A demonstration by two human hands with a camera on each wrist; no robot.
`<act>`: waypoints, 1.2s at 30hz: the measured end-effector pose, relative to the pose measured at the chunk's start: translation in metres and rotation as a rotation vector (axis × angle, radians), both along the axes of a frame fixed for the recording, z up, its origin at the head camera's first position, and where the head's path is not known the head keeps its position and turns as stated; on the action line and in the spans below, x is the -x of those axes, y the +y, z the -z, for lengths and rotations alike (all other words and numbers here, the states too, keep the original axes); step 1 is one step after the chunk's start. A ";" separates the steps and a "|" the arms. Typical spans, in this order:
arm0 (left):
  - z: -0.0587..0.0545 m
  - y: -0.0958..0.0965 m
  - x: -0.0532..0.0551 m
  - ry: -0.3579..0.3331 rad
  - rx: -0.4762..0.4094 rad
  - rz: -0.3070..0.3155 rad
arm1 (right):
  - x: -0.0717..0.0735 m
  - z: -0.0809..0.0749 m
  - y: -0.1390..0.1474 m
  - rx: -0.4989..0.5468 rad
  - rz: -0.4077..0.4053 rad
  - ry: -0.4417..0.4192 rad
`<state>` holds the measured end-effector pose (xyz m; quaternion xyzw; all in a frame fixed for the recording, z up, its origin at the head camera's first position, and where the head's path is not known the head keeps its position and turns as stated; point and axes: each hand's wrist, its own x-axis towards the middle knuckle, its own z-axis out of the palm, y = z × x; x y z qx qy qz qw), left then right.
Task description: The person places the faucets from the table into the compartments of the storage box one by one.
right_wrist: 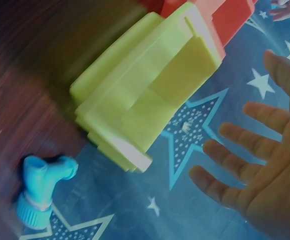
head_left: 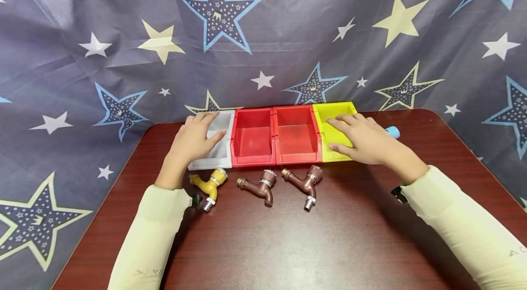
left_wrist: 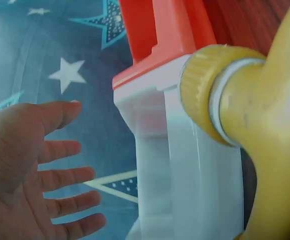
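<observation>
My left hand point(head_left: 194, 139) hovers over the grey-white bin point(head_left: 225, 160), its fingers spread and holding nothing. Over the yellow bin point(head_left: 334, 109) is my right hand point(head_left: 364, 138), fingers extended and likewise holding nothing. Two red bins point(head_left: 253, 141) stand between them in the same row. In front of the row lie a yellow tap point(head_left: 209, 185) and two brown taps, one in the middle point(head_left: 260, 188) and one on the right point(head_left: 305, 185). A blue tap point(right_wrist: 40, 190) lies beside the yellow bin in the right wrist view; in the head view my right hand mostly hides it.
The dark red wooden table point(head_left: 263, 244) carries everything. Right behind the bins hangs a grey-blue cloth point(head_left: 288, 29) with a star pattern. Black wrist straps point(head_left: 398, 194) show under the pale sleeves point(head_left: 449, 217).
</observation>
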<state>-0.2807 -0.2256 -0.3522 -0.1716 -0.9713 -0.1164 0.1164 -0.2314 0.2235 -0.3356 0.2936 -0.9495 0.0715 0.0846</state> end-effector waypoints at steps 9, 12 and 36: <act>0.003 -0.016 0.010 -0.071 -0.208 -0.059 | 0.011 0.001 0.026 -0.019 0.057 -0.005; 0.002 -0.019 0.013 -0.085 -0.238 -0.086 | 0.014 0.002 0.036 -0.010 0.084 -0.018; 0.005 -0.050 0.021 -0.325 -0.748 -0.298 | 0.017 0.013 0.088 -0.018 0.229 -0.103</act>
